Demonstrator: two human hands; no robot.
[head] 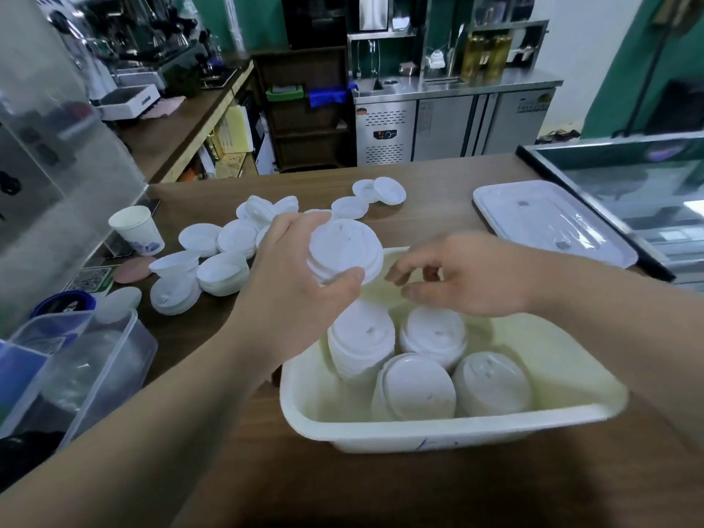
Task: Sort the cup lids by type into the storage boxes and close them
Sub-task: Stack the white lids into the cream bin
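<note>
My left hand [301, 276] grips a short stack of white cup lids [344, 249] above the far left corner of the white storage box [438, 430]. Several stacks of white lids [415, 379] stand inside that box. My right hand [468, 276] hovers over the box's far side with its fingers loosely curled, holding nothing. More white lids [224, 257] lie loose and in small piles on the wooden counter to the left. The box's flat lid [548, 222] lies at the right on the counter.
A paper cup [137, 229] stands at the left. A clear plastic container [80, 371] sits at the near left edge, with a blue-capped jar [63, 304] behind it. A glass display case [644, 184] borders the right. A few lids [377, 194] lie at the counter's far side.
</note>
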